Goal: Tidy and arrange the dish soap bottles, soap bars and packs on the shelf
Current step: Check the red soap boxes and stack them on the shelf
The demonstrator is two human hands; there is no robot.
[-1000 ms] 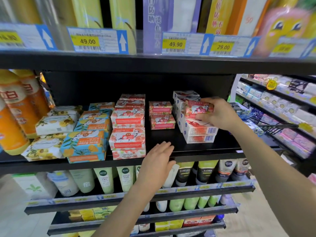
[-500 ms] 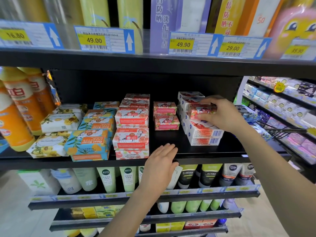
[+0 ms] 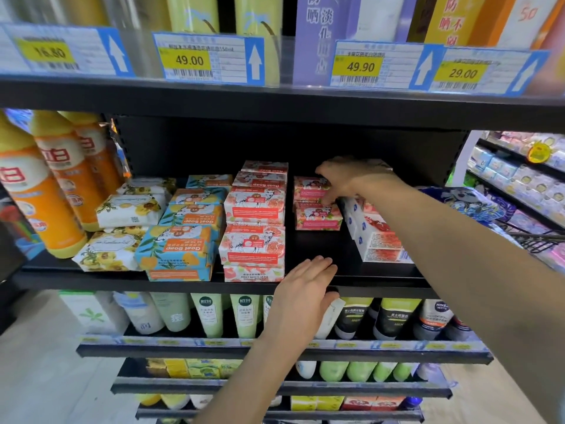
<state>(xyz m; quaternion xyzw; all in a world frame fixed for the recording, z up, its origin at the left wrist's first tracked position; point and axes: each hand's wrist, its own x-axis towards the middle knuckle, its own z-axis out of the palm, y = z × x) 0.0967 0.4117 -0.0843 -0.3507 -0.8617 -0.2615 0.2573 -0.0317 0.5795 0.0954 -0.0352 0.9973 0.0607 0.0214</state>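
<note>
Your right hand [image 3: 348, 179] reaches past white packs [image 3: 376, 237] to the top pink soap box [image 3: 308, 188], mid-shelf, long side left-right; grip unclear. Your left hand [image 3: 305, 283] lies flat, fingers together, on the shelf edge [image 3: 183, 286].

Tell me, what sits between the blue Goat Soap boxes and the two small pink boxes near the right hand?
Stacked pink-and-white Goat Soap boxes stand there, in the head view.

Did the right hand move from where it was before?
Yes. The right hand went left, off the white box stack and over to the small pink soap boxes.
</note>
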